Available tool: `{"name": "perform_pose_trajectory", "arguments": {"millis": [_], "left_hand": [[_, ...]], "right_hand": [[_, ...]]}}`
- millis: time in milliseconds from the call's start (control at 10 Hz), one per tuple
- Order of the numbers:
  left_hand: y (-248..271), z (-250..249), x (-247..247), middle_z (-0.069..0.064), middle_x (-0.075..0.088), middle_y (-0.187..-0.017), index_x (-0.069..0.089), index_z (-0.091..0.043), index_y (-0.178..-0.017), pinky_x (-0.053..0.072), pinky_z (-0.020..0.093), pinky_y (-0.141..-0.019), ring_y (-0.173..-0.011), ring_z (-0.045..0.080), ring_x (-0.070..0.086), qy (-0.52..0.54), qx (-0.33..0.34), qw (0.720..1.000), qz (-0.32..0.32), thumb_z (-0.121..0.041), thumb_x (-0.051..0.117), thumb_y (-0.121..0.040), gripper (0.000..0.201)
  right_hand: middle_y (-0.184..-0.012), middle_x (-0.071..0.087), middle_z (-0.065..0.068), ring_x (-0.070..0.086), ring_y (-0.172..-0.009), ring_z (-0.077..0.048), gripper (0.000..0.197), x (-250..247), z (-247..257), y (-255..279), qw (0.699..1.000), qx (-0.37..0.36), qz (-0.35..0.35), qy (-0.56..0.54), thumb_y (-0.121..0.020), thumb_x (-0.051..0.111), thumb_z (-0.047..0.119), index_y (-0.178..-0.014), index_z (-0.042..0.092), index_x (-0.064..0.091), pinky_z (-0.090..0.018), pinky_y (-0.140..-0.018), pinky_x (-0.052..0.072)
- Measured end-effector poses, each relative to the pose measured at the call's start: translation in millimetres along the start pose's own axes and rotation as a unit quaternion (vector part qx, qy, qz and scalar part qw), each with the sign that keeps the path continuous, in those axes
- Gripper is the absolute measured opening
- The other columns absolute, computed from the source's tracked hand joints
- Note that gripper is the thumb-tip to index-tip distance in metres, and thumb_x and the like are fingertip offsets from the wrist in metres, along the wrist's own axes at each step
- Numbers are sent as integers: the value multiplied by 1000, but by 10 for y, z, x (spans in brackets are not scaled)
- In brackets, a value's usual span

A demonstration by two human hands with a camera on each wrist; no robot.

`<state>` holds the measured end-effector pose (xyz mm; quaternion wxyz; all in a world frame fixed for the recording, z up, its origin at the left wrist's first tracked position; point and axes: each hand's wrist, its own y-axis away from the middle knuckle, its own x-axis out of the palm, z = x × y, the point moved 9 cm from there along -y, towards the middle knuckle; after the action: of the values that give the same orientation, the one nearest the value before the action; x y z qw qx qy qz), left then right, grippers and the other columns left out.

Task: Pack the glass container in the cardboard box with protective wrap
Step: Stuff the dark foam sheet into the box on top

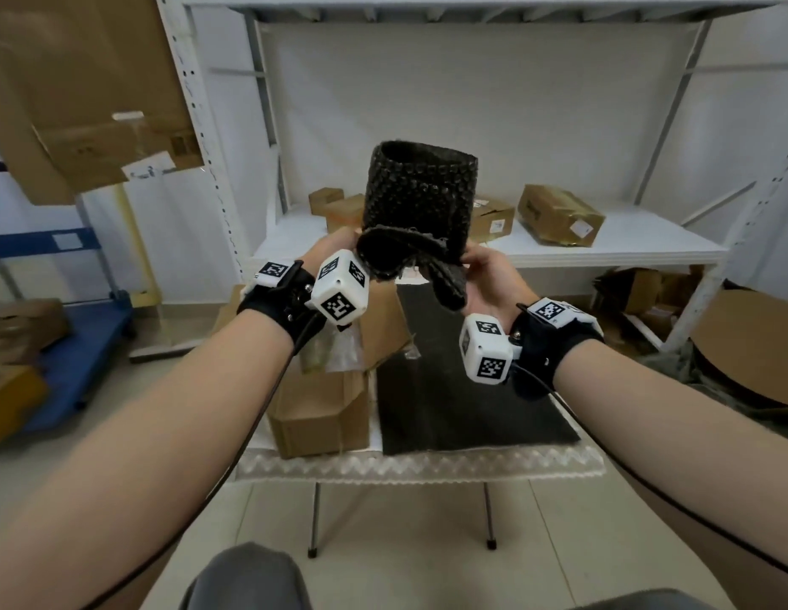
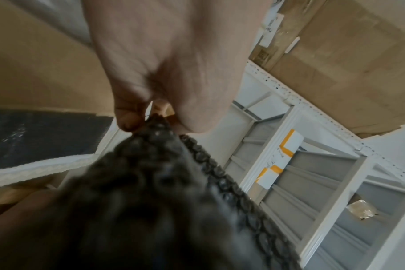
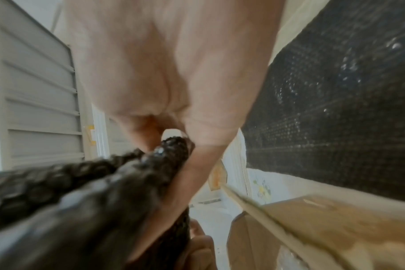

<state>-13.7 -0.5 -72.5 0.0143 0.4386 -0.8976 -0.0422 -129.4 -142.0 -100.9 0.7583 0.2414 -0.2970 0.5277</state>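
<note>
A bundle of black bubble wrap (image 1: 421,193) rolled into a tube is held up in the air above the small table. The glass container is not visible; the wrap hides whatever is inside. My left hand (image 1: 339,246) pinches the wrap's lower left edge (image 2: 157,126). My right hand (image 1: 480,268) grips the folded lower right end (image 3: 173,148), where a flap hangs down. An open cardboard box (image 1: 326,389) stands on the table's left side, below my left wrist.
A second sheet of black bubble wrap (image 1: 462,389) lies flat on the white folding table (image 1: 418,466). White shelving (image 1: 603,248) behind holds several small cartons. Large cardboard sheets (image 1: 75,90) lean at the upper left, a blue cart (image 1: 88,358) stands on the floor.
</note>
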Motion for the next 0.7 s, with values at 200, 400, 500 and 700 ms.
{"name": "perform_pose_trajectory", "arguments": {"millis": [200,400,500,700], "left_hand": [[30,-35,-597,5,57,-58,54,-10,-69,41,13,-45,-57,19,52,25,-16,991,-131,-3,42,-95,29],[-52,117,-986,5,56,-65,60,-15,-62,46,27,-62,-55,22,54,58,-51,991,-112,-48,51,-85,41],[-70,202,-1043,-2,57,-47,60,-15,-51,45,15,-45,-44,17,56,3,-57,997,-58,-33,63,-87,40],[-222,403,-1514,6,60,-118,53,-19,-130,56,31,-78,-98,22,62,-49,-51,983,-170,-10,78,-78,58]], "right_hand": [[-112,64,-9,59,-97,-28,49,444,-278,-118,984,69,48,156,-81,64,54,-124,29,62,-34,-77,47],[-95,62,-12,65,-74,-25,35,534,-530,-353,980,87,-21,176,-82,68,42,-109,19,65,-30,-67,53],[-86,58,-13,60,-65,-25,33,573,-661,-410,977,112,-36,178,-89,61,36,-114,16,51,-25,-53,52],[-133,47,-18,59,-112,-29,66,580,-738,-647,994,56,-42,81,-88,66,42,-142,19,36,-39,-90,55]]}}
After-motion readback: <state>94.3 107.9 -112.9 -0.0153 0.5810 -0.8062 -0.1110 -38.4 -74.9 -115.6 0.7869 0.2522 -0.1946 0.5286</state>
